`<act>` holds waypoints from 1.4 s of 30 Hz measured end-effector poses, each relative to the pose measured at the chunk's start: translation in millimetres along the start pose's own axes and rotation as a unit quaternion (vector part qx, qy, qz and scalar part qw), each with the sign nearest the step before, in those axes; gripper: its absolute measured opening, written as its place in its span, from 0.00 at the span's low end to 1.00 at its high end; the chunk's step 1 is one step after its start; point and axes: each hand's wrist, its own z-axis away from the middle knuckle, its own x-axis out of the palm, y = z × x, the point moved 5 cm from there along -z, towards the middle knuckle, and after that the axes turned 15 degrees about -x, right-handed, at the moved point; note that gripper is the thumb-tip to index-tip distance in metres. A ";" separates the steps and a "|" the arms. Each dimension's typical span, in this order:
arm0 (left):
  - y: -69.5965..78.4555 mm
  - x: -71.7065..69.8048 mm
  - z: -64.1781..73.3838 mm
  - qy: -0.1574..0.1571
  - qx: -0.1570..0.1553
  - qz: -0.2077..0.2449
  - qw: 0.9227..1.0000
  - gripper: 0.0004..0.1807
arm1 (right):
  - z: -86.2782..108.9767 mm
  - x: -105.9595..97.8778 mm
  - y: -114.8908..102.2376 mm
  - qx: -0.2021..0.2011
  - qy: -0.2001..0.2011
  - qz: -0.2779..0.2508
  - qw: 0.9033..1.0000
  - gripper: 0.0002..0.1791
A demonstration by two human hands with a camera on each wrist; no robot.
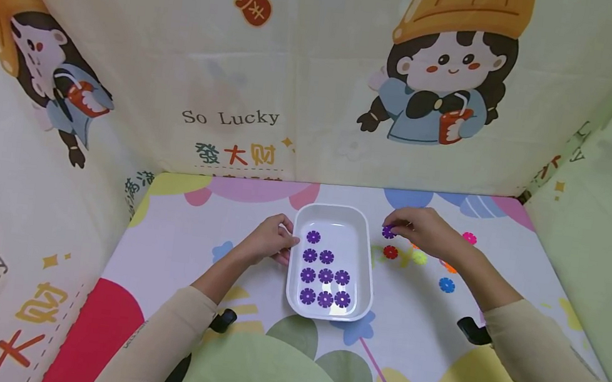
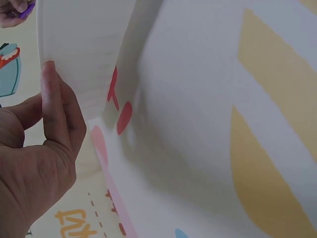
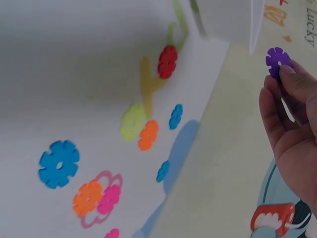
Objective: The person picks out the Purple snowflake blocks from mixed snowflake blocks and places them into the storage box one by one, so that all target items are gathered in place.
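A white rectangular tray (image 1: 337, 218) stands on the table, with rows of several purple notched snowflake discs (image 1: 327, 257) inside it. My left hand (image 1: 268, 238) grips its left rim; in the left wrist view the fingers (image 2: 55, 111) lie along the outer wall. Right of the tray, my right hand (image 1: 427, 231) pinches another purple snowflake disc (image 3: 278, 61) between thumb and fingertips, raised above the table. A red disc (image 1: 390, 252) lies on the table below that hand.
Loose discs lie right of the tray: a yellow-green one (image 3: 132, 122), a large blue one (image 3: 59, 164), orange ones (image 3: 148, 135) and pink ones (image 3: 109, 199). Smaller blue discs (image 3: 176, 116) lie near the table's far edge. A printed cloth wall (image 1: 317, 91) rises behind the table.
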 end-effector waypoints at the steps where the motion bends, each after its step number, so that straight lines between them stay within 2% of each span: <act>1: 0.0 0.1 -0.2 0.000 0.001 -0.002 1.000 0.15 | -2.9 1.8 -1.9 -0.004 -0.003 -0.005 1.000 0.11; 11: -1.6 -0.3 -2.2 -0.003 -0.002 -0.001 1.000 0.15 | -31.2 24.4 -19.2 -0.012 -0.044 -0.029 0.999 0.09; 18: -0.7 -1.8 -1.1 -0.002 -0.001 0.001 1.000 0.15 | -51.3 42.2 -24.7 -0.030 -0.087 -0.029 0.995 0.07; 30: -2.4 -0.8 -2.3 0.000 -0.006 -0.001 1.000 0.16 | -68.8 67.4 -26.1 -0.047 -0.116 -0.049 0.991 0.05; 42: -3.3 -1.7 -3.2 -0.005 -0.002 0.006 1.000 0.15 | -85.4 89.5 -26.1 -0.059 -0.186 -0.001 0.981 0.05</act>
